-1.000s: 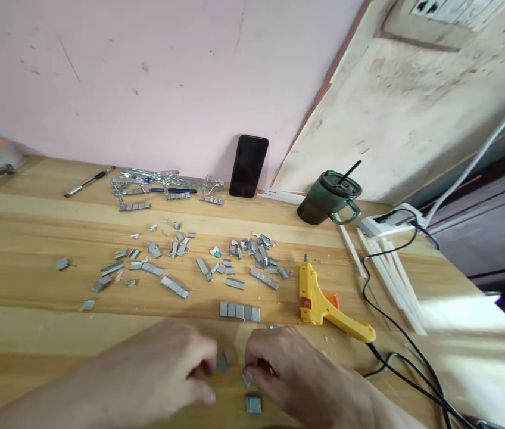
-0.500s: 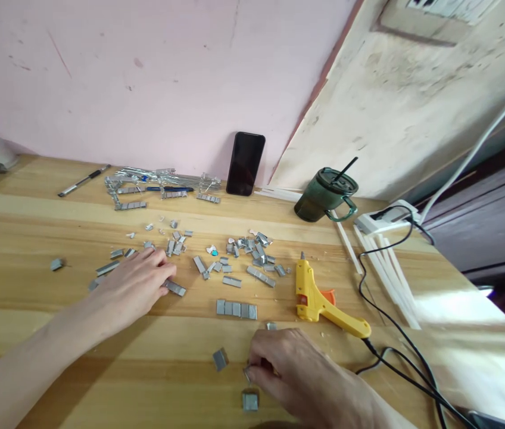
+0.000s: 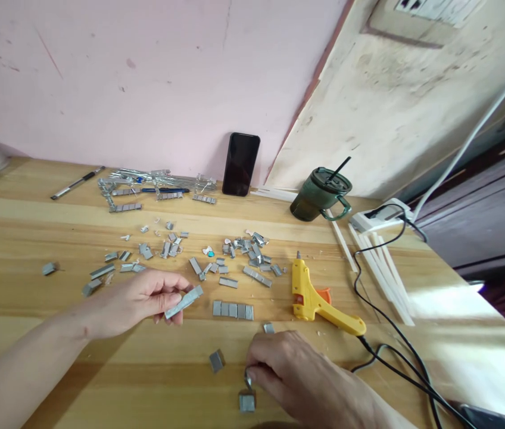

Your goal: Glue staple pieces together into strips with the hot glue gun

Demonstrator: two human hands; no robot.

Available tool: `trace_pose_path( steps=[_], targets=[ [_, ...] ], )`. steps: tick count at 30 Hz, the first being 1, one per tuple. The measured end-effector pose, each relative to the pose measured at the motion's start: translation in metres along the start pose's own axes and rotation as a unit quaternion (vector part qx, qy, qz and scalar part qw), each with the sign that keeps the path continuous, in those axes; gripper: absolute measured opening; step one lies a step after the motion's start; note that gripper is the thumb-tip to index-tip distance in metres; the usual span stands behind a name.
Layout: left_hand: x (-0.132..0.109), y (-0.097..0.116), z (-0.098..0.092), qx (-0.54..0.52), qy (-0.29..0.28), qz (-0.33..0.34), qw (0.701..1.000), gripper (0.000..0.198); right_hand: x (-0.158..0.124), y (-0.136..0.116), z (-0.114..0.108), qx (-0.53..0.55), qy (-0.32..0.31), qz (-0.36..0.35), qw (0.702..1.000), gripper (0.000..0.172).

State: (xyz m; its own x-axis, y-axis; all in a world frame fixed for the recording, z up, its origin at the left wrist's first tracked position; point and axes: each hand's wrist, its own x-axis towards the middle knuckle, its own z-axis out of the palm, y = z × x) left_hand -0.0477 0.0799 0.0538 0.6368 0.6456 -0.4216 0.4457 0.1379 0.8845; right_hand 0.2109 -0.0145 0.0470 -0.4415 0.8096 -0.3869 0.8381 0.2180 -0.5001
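Raised over the table at centre left, my left hand (image 3: 158,298) pinches a short grey metal strip (image 3: 184,302) between thumb and fingers. Lower and to the right, my right hand (image 3: 279,369) has its fingers closed on a small grey piece (image 3: 248,379), mostly hidden by the fingertips. Just below that piece lies a square grey piece (image 3: 247,402), and another (image 3: 217,360) rests to the left. A joined row of grey segments (image 3: 233,310) lies between the hands. Loose grey pieces (image 3: 256,253) are scattered beyond it.
A yellow glue gun (image 3: 308,292) lies right of centre, its black cable running to the lower right. Behind stand a green mug (image 3: 321,193) and an upright phone (image 3: 241,164). White sticks (image 3: 384,277) lie near a power strip (image 3: 380,215); wire shapes (image 3: 121,193) and a pen (image 3: 78,182) are back left.
My left hand has lifted the metal strip off the table and turned it, moving slightly right. My right hand has barely moved. The view has shifted slightly.
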Motion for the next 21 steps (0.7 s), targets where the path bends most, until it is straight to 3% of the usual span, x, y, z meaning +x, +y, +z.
trace_pose_path(
  steps=[10, 17, 21],
  targets=[
    [0.004, -0.002, 0.014, -0.094, -0.075, 0.001, 0.993, 0.03, 0.005, 0.002, 0.008, -0.005, 0.062, 0.002, 0.998, 0.011],
    [0.003, 0.004, 0.045, -0.258, 0.02, -0.013, 0.966, 0.031, 0.004, -0.013, 0.005, 0.132, 0.139, -0.019, 0.981, 0.01],
    [0.003, 0.007, 0.058, -0.269, 0.082, -0.041, 0.959, 0.035, 0.008, -0.02, 0.012, 0.197, 0.182, -0.031, 0.963, 0.011]
  ],
)
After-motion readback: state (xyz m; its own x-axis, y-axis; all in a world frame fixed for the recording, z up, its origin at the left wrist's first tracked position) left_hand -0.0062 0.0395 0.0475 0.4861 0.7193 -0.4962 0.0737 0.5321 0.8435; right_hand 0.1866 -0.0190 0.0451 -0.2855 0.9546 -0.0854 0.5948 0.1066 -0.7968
